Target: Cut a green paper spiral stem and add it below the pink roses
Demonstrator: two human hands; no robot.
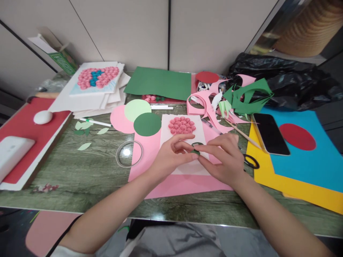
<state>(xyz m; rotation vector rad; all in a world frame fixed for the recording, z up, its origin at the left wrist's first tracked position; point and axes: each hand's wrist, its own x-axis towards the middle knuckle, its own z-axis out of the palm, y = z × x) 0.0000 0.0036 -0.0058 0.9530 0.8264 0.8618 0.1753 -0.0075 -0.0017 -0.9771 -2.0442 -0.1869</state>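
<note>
Between the fingertips of my left hand [174, 151] and my right hand [223, 155] is a small dark green curled paper strip [196, 151]. Both hands pinch it just above a white sheet [166, 125]. On that sheet, beyond my fingers, sits a cluster of pink rolled paper flowers [182, 125]. The white sheet lies over a larger pink sheet [171, 185]. My fingers partly hide the green strip and the middle of the white sheet.
Left are a roll of tape [117, 157], paper leaves [84, 146] and paper circles [147, 124]. Paper offcuts [249, 98], a wooden stick [242, 134], a phone [271, 134] and black-handled scissors [251, 161] lie right. A finished flower picture [96, 78] is at back left.
</note>
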